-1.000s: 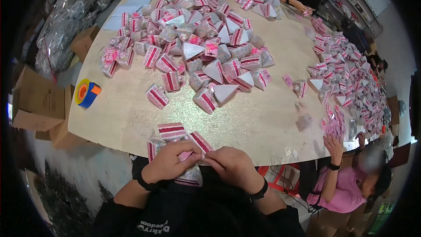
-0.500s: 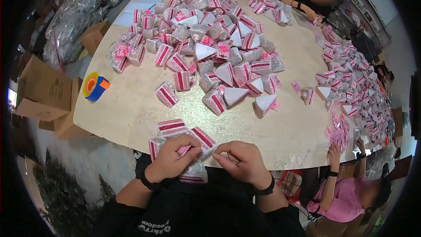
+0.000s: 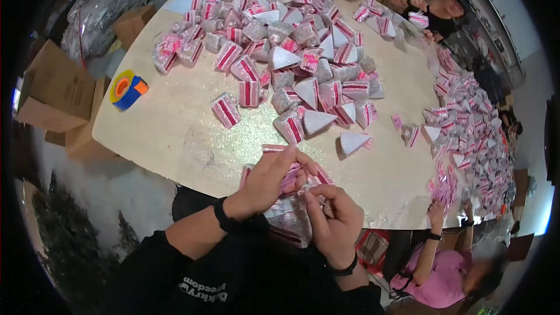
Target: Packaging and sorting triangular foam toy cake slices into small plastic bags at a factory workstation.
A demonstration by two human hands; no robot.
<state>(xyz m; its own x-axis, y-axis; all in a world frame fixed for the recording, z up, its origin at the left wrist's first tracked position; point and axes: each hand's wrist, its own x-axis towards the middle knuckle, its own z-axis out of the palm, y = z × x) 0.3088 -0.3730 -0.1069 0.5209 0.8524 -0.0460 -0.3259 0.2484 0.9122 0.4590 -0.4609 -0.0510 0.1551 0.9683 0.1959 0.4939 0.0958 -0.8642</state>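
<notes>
Several glittery cake-slice ornaments, white and pink with a dark red stripe, are bunched together at the table's near edge in front of me. My left hand is wrapped over the top of the bunch, its fingers curled round the slices and something pink. Against its fingertips, my right hand pinches what looks like a thin pale string at the right side of the bunch. My fingers partly hide the slices and the pinched spot.
A big heap of similar ornaments covers the table's far half. A blue and orange tape dispenser is at the left. Another heap lies at the right, beside a person in pink. Cardboard boxes stand left of the table.
Both hands and the bunch have shifted right in the picture. My left hand has turned further over the slices, and my right fingertips now meet the left ones. Across the table, a co-worker lifts an ornament.
</notes>
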